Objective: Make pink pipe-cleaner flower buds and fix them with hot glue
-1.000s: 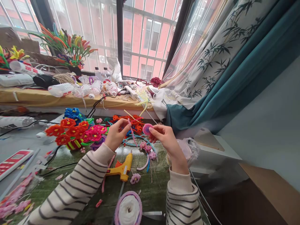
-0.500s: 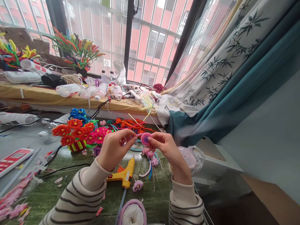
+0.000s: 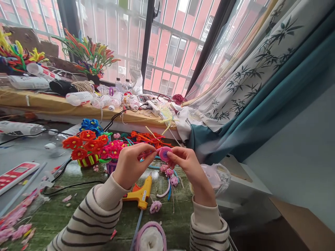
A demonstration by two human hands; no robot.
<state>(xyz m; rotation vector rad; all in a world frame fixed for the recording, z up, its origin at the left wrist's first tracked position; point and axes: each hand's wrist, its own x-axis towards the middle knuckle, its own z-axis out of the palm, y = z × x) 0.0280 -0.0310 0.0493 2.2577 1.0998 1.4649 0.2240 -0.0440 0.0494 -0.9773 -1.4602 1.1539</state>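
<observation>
1. Head view: left grip (image 3: pixel 133 170) narrow, pinching a pink pipe cleaner (image 3: pixel 148 153).
2. Right grip (image 3: pixel 187 170) narrow, pinching a pink disc (image 3: pixel 165 154), touching the pipe cleaner's end, both held above the tabletop (image 3: pixel 167 226).
3. Below the hands, a yellow glue gun (image 3: pixel 140 197) beside pink flowers (image 3: pixel 169 172).
4. Left of the hands, an orange flower bunch (image 3: pixel 85 148).
</observation>
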